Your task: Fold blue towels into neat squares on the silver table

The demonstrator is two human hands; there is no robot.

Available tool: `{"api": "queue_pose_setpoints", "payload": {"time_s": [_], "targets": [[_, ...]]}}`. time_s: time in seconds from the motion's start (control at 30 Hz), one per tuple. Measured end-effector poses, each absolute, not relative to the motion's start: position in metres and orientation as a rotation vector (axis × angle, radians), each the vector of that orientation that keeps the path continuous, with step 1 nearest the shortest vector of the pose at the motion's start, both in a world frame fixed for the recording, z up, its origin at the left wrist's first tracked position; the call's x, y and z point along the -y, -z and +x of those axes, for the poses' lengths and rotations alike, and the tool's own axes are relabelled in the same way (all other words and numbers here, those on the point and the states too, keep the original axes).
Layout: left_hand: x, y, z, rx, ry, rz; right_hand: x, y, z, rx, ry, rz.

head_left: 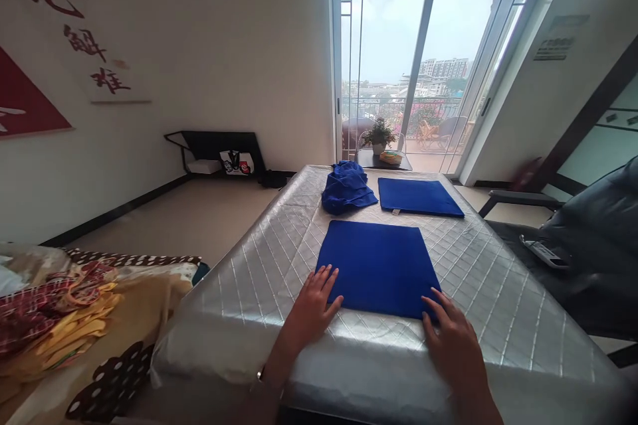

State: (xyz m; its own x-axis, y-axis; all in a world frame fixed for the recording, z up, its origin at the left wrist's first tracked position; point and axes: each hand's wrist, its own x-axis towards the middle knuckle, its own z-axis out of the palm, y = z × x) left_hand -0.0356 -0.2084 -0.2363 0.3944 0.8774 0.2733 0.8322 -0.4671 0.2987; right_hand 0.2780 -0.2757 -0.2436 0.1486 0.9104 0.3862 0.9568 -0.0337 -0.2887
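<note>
A flat blue cloth, squared off as if folded, lies on the silver quilted table cover. At its near left corner rests my left hand, fingers spread on the fabric. My right hand touches the near right corner, its fingers apart and stretched out. Neither hand grips anything. Beyond it, to the right, lies a second flat blue cloth with a small white tag on its near edge. A crumpled heap of blue cloth sits beside that one, at the far left.
Yellow and red plaid fabrics are piled at the lower left. A black armchair with a remote-like object on it stands to the right. Past the table's far end are a small stand with a potted plant and sliding glass doors.
</note>
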Motion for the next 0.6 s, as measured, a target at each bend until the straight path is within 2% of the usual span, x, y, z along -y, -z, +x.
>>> {"api": "queue_pose_setpoints", "payload": {"time_s": [0.17,0.37,0.6], "targets": [[0.217,0.226,-0.037,-1.505,-0.861,2.469,0.281,0.235,0.276,1.761,0.135,-1.921],[0.219,0.22,-0.035,-1.466,-0.722,2.441,0.282,0.223,0.276,1.771,-0.031,-1.971],[0.215,0.225,-0.036,-1.464,-0.685,2.411,0.273,0.22,0.305,1.861,-0.398,-1.835]]}}
